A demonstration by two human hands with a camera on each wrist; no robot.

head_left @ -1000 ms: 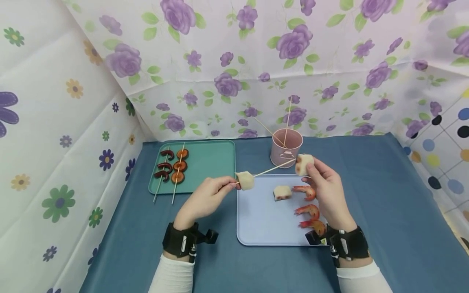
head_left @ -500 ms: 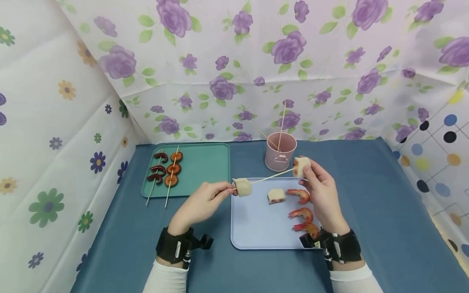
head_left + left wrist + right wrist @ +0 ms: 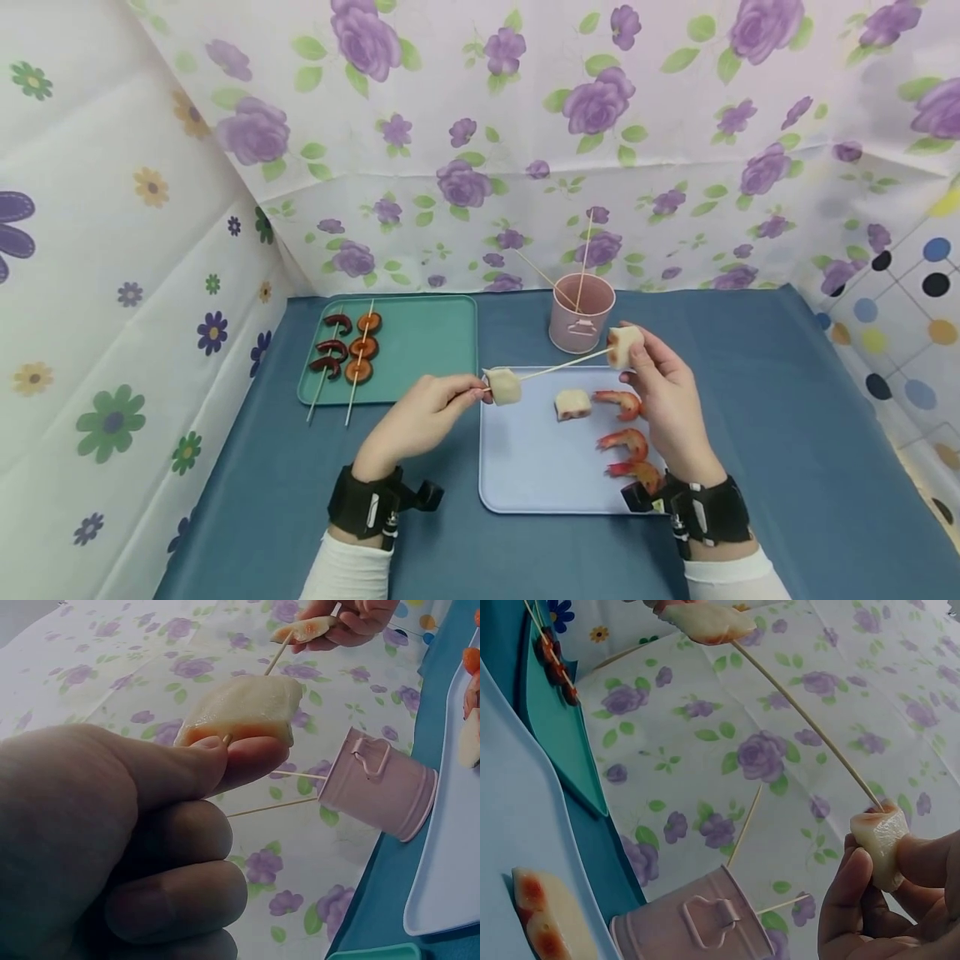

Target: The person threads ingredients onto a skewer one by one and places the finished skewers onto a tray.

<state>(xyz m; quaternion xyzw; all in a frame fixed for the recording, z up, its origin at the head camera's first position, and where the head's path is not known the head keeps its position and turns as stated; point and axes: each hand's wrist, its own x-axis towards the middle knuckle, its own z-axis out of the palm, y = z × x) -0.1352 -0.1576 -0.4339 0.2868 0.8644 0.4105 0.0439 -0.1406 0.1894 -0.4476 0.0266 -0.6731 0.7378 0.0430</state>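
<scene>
My left hand [image 3: 423, 414] pinches the near end of a thin wooden skewer [image 3: 566, 363] between thumb and index finger. A white food piece with browned edges [image 3: 244, 709] is threaded on it, right beside those fingertips. Across from it, my right hand [image 3: 669, 400] holds a second white food piece [image 3: 885, 844] between thumb and fingers. The skewer's far tip meets the browned side of this piece; how deep it goes is hidden. Both hands are raised over the back of a pale blue tray [image 3: 555, 492]. On the tray lie a third white piece [image 3: 573, 404] and several prawns [image 3: 624, 443].
A pink bucket [image 3: 576, 331] with two bare skewers [image 3: 584, 258] stands behind the blue tray. At the left, a green tray [image 3: 427, 333] holds a skewer of mushroom slices [image 3: 363, 347] and one of dark red curled pieces [image 3: 332, 346]. Floral cloth [image 3: 465, 217] hangs behind.
The head view shifts slightly between frames. Both hands keep their grips, and the skewer tip stays at the right-hand piece; little else differs.
</scene>
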